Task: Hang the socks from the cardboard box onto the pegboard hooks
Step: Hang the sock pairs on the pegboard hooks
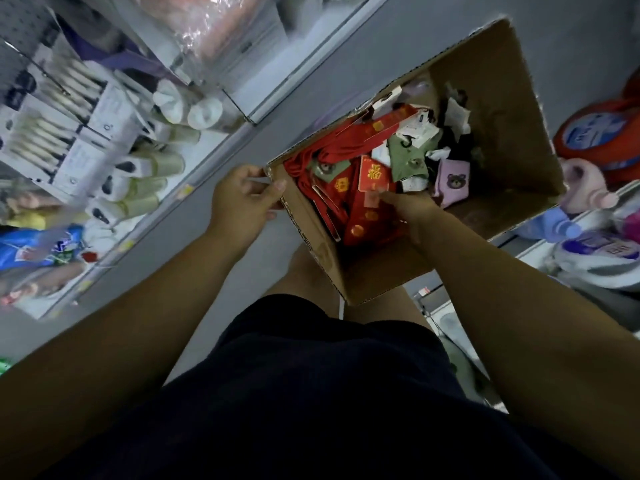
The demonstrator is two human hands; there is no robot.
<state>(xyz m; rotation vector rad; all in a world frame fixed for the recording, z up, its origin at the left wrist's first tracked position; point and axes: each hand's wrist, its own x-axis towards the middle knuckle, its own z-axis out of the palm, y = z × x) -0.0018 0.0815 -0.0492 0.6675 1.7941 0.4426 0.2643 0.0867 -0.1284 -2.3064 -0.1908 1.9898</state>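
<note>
- Right, the head view, the only one: the box (491, 98) is open in front of you, its near end over your knee (308, 271), its brown inner walls bare at the far end.
- Your left hand (242, 197) grips the box's near left corner, with the thumb over the rim and the fingers curled on the outside.
- Your right hand (412, 211) reaches down into the box from the near side. Its fingertips are at the red socks (358, 216), but blur hides them, so you cannot tell whether they pinch a pack or only touch it.
- The socks (408, 157) lie in a loose heap at the bottom of the box.
- The red socks, with gold marks, fill the left of the heap. A red card (374, 174) with a gold character lies on top, just beyond your right fingers.
- Green socks (403, 164) with a bear face lie beside the card, further right.
- A pink sock (452, 181) with a bear face lies at the heap's right edge, with white and black ones behind it.
- The pegboard (20, 29) is in the upper left corner, blurred and well apart from the box, with metal hooks (55, 83) sticking out.
- The shelf (194, 168) on your left holds rolled white and pale green goods.
- Plush toys (585, 183) are just beside the box on the right.
- Grey floor (311, 81) runs between shelf and box.
- Your dark shorts (329, 393) fill the bottom.
</note>
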